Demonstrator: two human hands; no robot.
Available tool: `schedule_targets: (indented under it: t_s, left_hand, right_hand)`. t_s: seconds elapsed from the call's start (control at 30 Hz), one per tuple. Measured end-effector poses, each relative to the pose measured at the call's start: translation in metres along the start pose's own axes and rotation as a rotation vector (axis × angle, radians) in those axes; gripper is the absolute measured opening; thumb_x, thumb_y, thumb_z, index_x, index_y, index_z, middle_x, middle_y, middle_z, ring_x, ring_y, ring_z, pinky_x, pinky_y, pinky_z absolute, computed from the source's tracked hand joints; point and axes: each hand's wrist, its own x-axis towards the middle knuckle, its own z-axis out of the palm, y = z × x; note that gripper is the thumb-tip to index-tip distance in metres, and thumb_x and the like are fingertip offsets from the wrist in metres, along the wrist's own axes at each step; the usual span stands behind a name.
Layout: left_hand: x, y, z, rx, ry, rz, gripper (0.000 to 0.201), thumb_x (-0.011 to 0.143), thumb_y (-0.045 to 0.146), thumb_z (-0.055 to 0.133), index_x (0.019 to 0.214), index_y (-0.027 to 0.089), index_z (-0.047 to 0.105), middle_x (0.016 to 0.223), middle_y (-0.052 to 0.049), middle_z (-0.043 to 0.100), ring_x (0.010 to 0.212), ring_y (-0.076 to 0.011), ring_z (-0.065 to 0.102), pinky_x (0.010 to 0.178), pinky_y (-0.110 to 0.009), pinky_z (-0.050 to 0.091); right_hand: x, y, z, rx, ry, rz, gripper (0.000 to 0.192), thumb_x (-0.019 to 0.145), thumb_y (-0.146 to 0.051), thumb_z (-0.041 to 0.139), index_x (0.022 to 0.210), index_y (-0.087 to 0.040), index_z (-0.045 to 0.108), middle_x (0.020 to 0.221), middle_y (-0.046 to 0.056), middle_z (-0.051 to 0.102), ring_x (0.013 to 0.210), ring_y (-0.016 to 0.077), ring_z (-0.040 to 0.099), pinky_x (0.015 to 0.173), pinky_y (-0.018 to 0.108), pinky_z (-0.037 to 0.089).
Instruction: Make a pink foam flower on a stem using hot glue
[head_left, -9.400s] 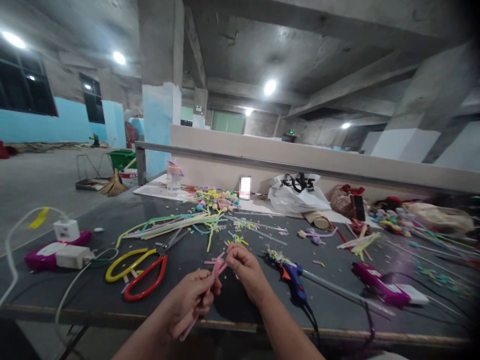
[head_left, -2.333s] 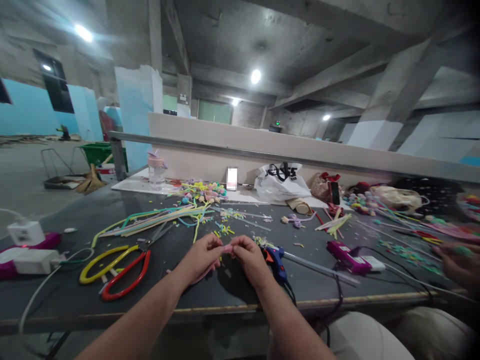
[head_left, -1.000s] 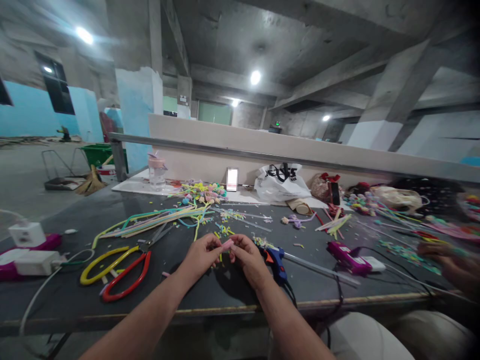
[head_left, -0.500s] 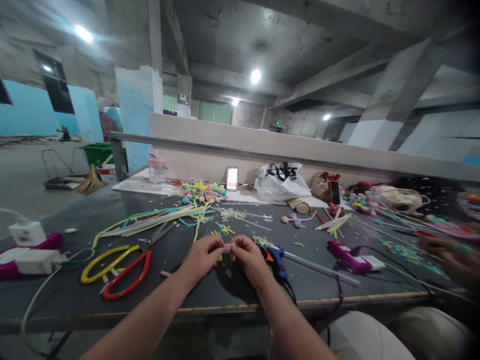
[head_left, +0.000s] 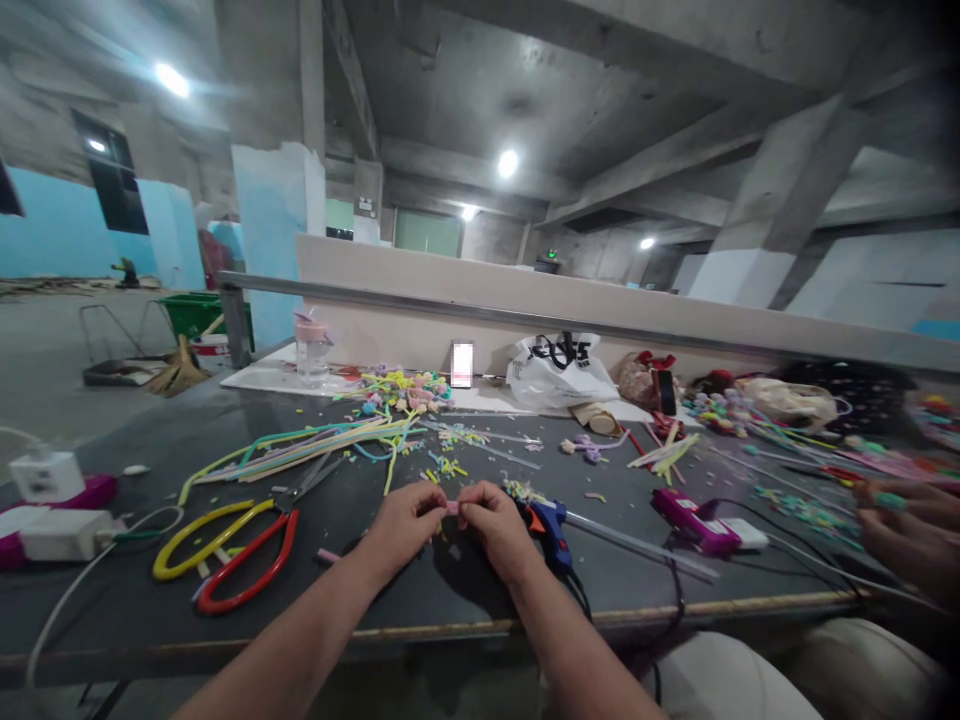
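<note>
My left hand [head_left: 405,522] and my right hand [head_left: 496,528] meet above the near middle of the table. Both are closed, with fingertips pinching a short pink piece of pipe cleaner [head_left: 451,508] between them. Fingers cover most of the piece. Just right of my right hand lies a blue hot glue gun [head_left: 553,530] with a clear glue stick [head_left: 637,543] behind it. Scissors [head_left: 286,500] with one yellow and one red handle rest to the left of my left hand. Nearer to my left wrist is another short pink piece [head_left: 328,556].
Long pastel pipe cleaners [head_left: 300,447] and a pile of coloured bits [head_left: 409,390] lie beyond. A purple power strip [head_left: 696,522] with cables sits at right. A co-worker's hand [head_left: 904,530] works at the far right. A bottle [head_left: 311,352] and a phone [head_left: 463,364] stand behind.
My hands keep their pinch on the pink piece, drawn slightly closer together. The view has shifted a little. The co-worker's hand shows more sharply now.
</note>
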Motion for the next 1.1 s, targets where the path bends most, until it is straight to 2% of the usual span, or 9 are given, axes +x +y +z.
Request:
schedule_targets:
  t_s: [0.1, 0.27, 0.4, 0.6, 0.9, 1.1]
  left_hand:
    - [0.002, -0.002, 0.0, -0.055, -0.002, -0.044, 0.016, 0.072, 0.032, 0.056, 0.071, 0.016, 0.055, 0.057, 0.004, 0.053, 0.048, -0.0101, 0.05, 0.046, -0.021, 0.041]
    - [0.006, -0.007, -0.004, -0.138, 0.002, -0.108, 0.023, 0.078, 0.039, 0.046, 0.08, 0.017, 0.052, 0.056, 0.005, 0.052, 0.047, -0.0112, 0.054, 0.044, -0.022, 0.045]
    - [0.004, -0.006, -0.004, -0.168, -0.044, -0.112, 0.022, 0.074, 0.038, 0.054, 0.078, 0.016, 0.052, 0.057, 0.004, 0.054, 0.047, -0.01, 0.053, 0.043, -0.02, 0.043]
    - [0.002, -0.002, -0.002, -0.19, -0.053, -0.106, 0.022, 0.071, 0.035, 0.06, 0.077, 0.016, 0.052, 0.063, 0.004, 0.056, 0.048, -0.0083, 0.053, 0.044, -0.019, 0.042]
    - [0.0, 0.003, -0.003, -0.151, -0.052, -0.079, 0.021, 0.07, 0.036, 0.059, 0.069, 0.016, 0.054, 0.054, 0.005, 0.054, 0.046, -0.0085, 0.052, 0.045, -0.02, 0.042]
    - [0.003, -0.002, -0.001, -0.099, -0.066, -0.076, 0.024, 0.072, 0.04, 0.057, 0.07, 0.016, 0.053, 0.051, 0.004, 0.053, 0.044, -0.0099, 0.052, 0.044, -0.021, 0.044]
  right_hand:
    - [0.0, -0.001, 0.0, 0.002, 0.006, -0.03, 0.008, 0.061, -0.014, 0.063, 0.06, -0.018, 0.056, 0.054, -0.005, 0.055, 0.049, 0.0096, 0.048, 0.053, 0.023, 0.037]
    - [-0.002, -0.003, -0.002, 0.019, 0.001, -0.086, 0.008, 0.062, -0.016, 0.064, 0.063, -0.019, 0.057, 0.06, -0.004, 0.057, 0.053, 0.0099, 0.049, 0.057, 0.024, 0.038]
    - [-0.002, -0.004, -0.002, 0.019, -0.011, -0.099, 0.009, 0.062, -0.016, 0.066, 0.064, -0.019, 0.058, 0.065, -0.004, 0.057, 0.054, 0.0096, 0.049, 0.056, 0.023, 0.038]
    - [-0.002, -0.003, -0.002, 0.009, -0.035, -0.079, 0.008, 0.063, -0.016, 0.066, 0.065, -0.018, 0.059, 0.063, -0.004, 0.057, 0.054, 0.01, 0.049, 0.056, 0.023, 0.038]
    - [-0.002, -0.004, 0.0, 0.023, -0.027, -0.029, 0.01, 0.06, -0.012, 0.065, 0.062, -0.018, 0.057, 0.063, -0.005, 0.056, 0.053, 0.0088, 0.049, 0.056, 0.023, 0.037]
    - [-0.002, -0.004, 0.002, 0.065, 0.004, 0.035, 0.009, 0.059, -0.013, 0.065, 0.061, -0.018, 0.057, 0.057, -0.005, 0.057, 0.049, 0.0092, 0.049, 0.052, 0.022, 0.036]
